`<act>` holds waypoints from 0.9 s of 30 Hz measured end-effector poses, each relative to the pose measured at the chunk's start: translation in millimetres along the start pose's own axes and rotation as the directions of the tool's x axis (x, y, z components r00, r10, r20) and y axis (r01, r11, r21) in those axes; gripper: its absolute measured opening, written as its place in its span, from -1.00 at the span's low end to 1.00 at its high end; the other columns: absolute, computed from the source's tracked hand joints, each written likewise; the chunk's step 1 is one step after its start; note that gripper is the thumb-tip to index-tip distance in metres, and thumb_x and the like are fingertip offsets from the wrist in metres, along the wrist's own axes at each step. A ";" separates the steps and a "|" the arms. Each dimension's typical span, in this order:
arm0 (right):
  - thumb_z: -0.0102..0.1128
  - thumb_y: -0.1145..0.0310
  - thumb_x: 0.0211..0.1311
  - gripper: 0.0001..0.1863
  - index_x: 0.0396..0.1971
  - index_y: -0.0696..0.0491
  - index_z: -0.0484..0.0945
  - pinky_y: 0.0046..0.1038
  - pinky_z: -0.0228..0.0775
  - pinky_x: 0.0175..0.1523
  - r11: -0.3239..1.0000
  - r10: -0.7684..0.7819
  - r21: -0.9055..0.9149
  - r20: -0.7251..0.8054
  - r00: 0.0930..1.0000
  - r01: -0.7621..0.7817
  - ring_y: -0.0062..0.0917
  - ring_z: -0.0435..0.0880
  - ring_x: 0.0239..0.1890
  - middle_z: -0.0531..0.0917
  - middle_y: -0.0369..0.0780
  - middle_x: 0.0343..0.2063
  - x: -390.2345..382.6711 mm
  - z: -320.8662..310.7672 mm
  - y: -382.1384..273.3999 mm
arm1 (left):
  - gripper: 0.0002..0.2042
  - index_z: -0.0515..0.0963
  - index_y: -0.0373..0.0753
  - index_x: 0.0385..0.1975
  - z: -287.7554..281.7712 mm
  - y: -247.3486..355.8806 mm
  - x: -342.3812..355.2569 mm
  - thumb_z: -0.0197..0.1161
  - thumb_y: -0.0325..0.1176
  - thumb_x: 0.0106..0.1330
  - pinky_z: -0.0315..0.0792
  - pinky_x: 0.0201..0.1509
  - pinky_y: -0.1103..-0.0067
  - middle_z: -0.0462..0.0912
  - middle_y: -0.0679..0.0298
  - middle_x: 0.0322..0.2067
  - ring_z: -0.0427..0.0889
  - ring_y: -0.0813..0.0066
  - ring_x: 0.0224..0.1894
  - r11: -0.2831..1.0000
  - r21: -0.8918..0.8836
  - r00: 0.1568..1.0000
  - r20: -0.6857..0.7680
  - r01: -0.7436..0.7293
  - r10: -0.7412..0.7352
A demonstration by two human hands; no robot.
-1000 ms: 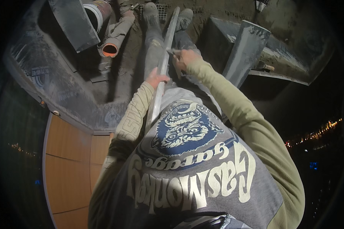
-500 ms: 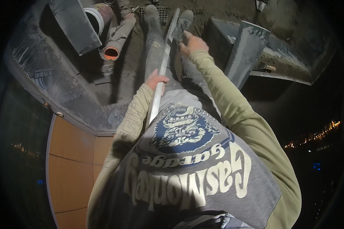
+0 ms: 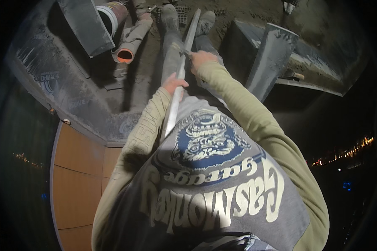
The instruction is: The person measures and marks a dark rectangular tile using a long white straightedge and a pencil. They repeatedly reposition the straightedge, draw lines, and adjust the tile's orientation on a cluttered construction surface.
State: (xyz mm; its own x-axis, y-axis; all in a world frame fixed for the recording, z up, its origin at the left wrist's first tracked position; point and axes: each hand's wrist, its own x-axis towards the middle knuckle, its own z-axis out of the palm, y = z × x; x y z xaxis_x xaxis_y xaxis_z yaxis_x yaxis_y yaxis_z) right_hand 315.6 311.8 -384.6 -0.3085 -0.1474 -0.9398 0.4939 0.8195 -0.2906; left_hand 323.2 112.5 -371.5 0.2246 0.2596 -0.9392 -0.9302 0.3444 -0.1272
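Observation:
My left hand (image 3: 174,84) is closed around a long, straight metal bar (image 3: 182,67), pale with a flat face. The bar slopes from near my waist up between my legs toward my boots. My right hand (image 3: 202,60) is closed on a small tool (image 3: 185,52) with a thin, dark blade. That blade meets the bar's edge above my left hand; the tool's grip is hidden by my fingers.
Beyond my boots (image 3: 205,23) lies rough, dusty ground. At the upper left are a grey board (image 3: 84,27), a bucket (image 3: 114,14), an orange-ended tube (image 3: 125,55) and another person's hand (image 3: 145,16). A grey panel (image 3: 274,58) leans beside a trough-like box (image 3: 310,71) on the right.
My right hand has drawn back along the bar, from near my right boot to closer to my left hand, bringing the tool along. The left hand keeps its hold on the bar.

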 end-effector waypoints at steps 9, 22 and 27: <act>0.20 0.31 0.15 -0.56 0.09 -0.20 0.58 -0.20 0.55 0.07 0.996 0.048 0.067 0.051 0.998 -0.051 -0.19 0.68 0.01 0.70 -0.16 -0.07 12.5 10.6 13.5 | -0.60 0.35 -0.22 -0.15 -8.2 -1.5 5.1 0.32 -0.41 0.00 0.33 -0.77 0.36 0.41 0.19 -0.60 0.41 0.32 -0.76 0.999 -0.031 1.000 0.001 -0.020 0.020; 0.29 0.19 0.07 -0.48 0.12 -0.16 0.58 -0.21 0.50 0.17 0.989 0.144 -0.060 0.276 0.950 -0.133 -0.25 0.65 0.10 0.67 -0.09 0.02 13.8 -25.1 0.5 | -0.55 0.39 -0.22 -0.07 -10.9 -4.1 7.9 0.35 -0.37 -0.01 0.33 -0.76 0.34 0.46 0.16 -0.56 0.44 0.26 -0.74 1.000 -0.022 1.000 -0.014 -0.020 0.020; 0.33 0.16 0.04 -0.47 0.09 -0.10 0.60 -0.22 0.49 0.19 0.999 0.036 0.031 0.157 0.987 -0.041 -0.25 0.64 0.10 0.66 -0.10 0.03 -2.7 -23.7 6.9 | -0.56 0.40 -0.21 -0.09 -27.9 -28.5 21.6 0.36 -0.38 -0.01 0.36 -0.72 0.33 0.47 0.18 -0.54 0.46 0.29 -0.70 0.992 0.103 0.997 -0.035 -0.067 0.071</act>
State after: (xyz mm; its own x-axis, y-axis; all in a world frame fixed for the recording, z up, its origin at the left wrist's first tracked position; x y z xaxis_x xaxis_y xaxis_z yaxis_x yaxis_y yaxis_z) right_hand 300.6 330.9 -379.9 -0.1594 -0.2028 -0.9662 0.5312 0.8073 -0.2571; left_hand 346.5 83.2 -397.1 0.1476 0.2515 -0.9565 -0.9084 0.4169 -0.0306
